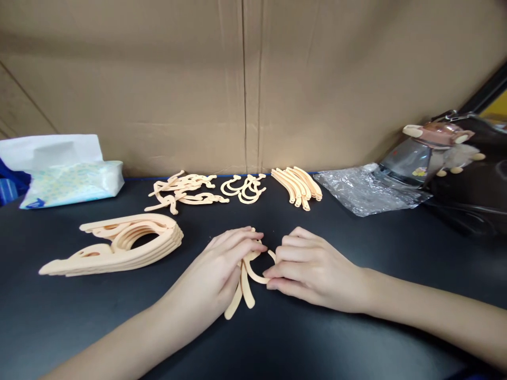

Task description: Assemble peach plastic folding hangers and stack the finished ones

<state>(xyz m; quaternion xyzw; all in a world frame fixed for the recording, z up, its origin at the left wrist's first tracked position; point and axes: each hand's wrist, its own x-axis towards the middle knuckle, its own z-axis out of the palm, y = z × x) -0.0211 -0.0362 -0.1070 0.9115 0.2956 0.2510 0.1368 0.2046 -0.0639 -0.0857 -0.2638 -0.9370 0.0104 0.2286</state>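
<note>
Near the table's middle, my left hand [225,258] is closed over cream plastic folding-hanger arms [247,290], whose two slim ends stick out toward me. From its right side, my right hand [317,266] pinches a curved cream hanger hook [256,275] between thumb and fingers. The hook's other end meets the arms under my left fingertips; the joint itself is mostly covered. Beyond my hands lie several loose hooks [247,196] and a row of slim curved arms [297,184].
A stack of larger cream hanger pieces [137,257] sits at left, with a pile of linked pieces [190,198] behind. Tissues [75,182] stand back left. Crumpled clear plastic [364,192], a bottle [407,161] and a dark bag [483,169] are at right. Cardboard [178,95] walls the back.
</note>
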